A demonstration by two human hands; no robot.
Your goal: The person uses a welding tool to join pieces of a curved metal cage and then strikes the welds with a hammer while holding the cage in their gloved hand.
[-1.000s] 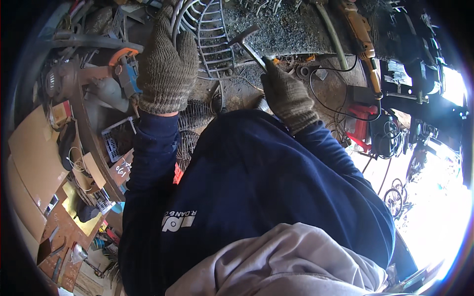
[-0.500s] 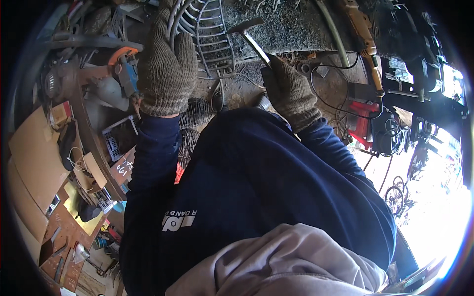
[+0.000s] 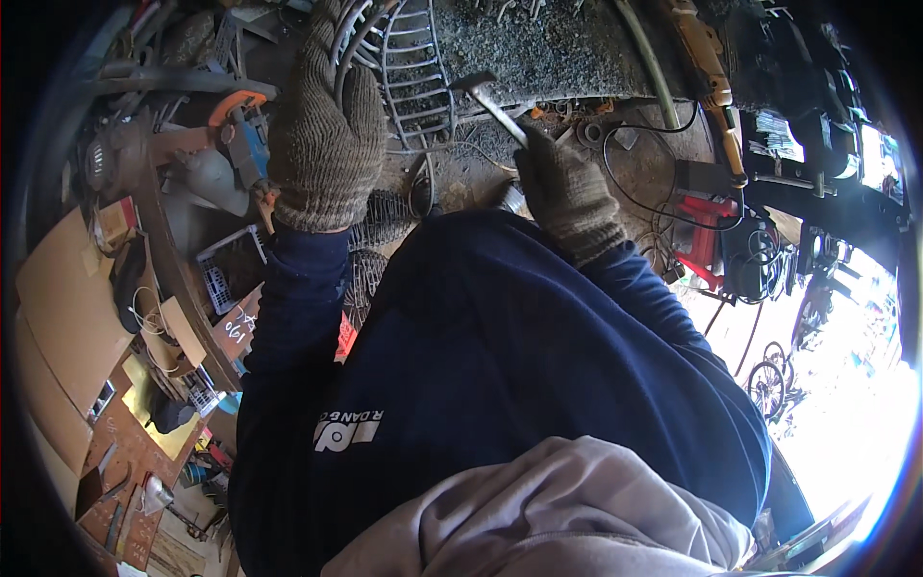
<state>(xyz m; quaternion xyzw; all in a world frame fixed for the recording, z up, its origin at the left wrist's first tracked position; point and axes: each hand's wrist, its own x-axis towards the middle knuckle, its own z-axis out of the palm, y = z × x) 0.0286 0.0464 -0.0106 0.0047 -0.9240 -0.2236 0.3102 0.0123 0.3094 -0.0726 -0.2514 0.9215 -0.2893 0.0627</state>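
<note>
My left hand (image 3: 327, 154), in a brown knitted glove, reaches to the top edge. It grips a bent metal rod frame (image 3: 417, 88), whose curved rods pass between thumb and fingers; its fingertips are hard to make out. The frame has several cross rods, like a small ladder or rack, and lies over the dark worktop. My right hand (image 3: 567, 192), gloved alike, is closed around the handle of a chipping hammer (image 3: 499, 115). The narrow hammer head is just right of the frame, apart from it or only barely near its edge.
A dark, grit-covered worktop (image 3: 548, 53) spans the top. On its right lies a yellow angle grinder (image 3: 707, 62) with a black cord. A red stand (image 3: 702, 240) is on the floor at right. Coiled wire-like metal pieces (image 3: 370, 269) lie beneath my left forearm. Cardboard (image 3: 72, 308) leans at left.
The hammer head has come down toward me, and my right hand has shifted slightly lower with it. My left hand and the rod frame have stayed nearly in place.
</note>
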